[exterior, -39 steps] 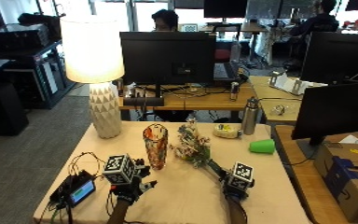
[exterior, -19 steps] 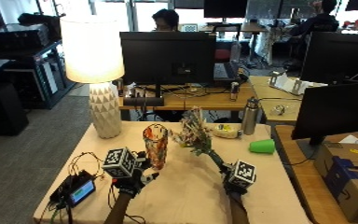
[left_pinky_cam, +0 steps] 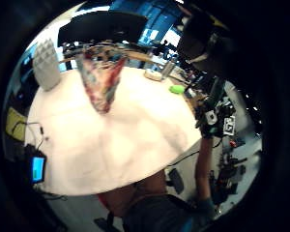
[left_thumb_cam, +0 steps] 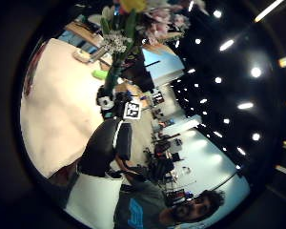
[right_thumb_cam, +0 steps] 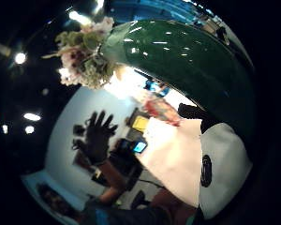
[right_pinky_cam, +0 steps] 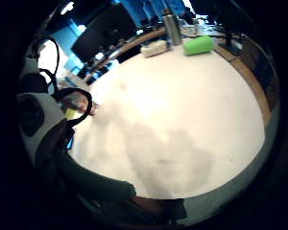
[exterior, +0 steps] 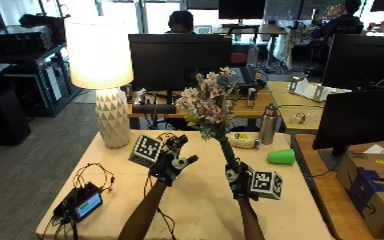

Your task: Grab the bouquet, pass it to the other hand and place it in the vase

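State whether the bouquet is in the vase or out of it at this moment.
Out. The right hand grips the bouquet by its stems, upright above the table; the vase stands apart.

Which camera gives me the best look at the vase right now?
The left little finger side palm view: the vase stands whole on the table. The right thumb side view shows it small and distant; in the outside view the left hand hides it.
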